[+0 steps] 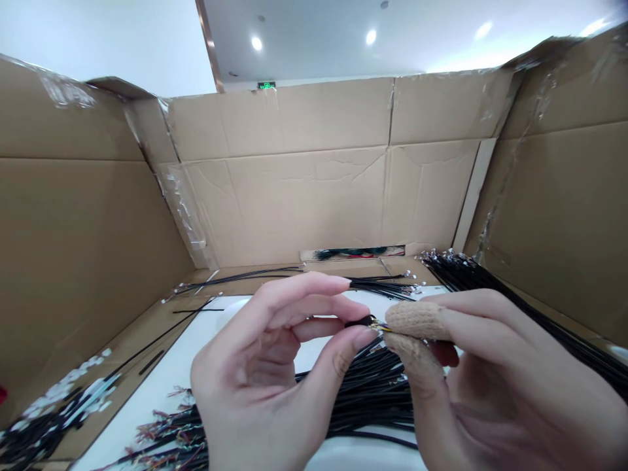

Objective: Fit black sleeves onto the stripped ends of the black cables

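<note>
My left hand (279,366) pinches the black end of a cable (360,321) between thumb and fingertips. Thin coloured wires (380,325) come out of that end and run to my right hand (471,353). The thumb and index finger of my right hand, both wrapped in beige bandage tape, are closed on these wires. A dark red piece (445,354) shows beneath the right fingers; I cannot make out what it is. Below and behind both hands lies a bundle of black cables (373,399) on the white surface (147,386).
Cardboard walls (314,190) enclose the work area on three sides. A thick bundle of black cables (510,294) lies at right. More cables with white connectors (392,285) lie along the back. Frayed coloured wire ends (161,425) and white connectors (73,386) are at left.
</note>
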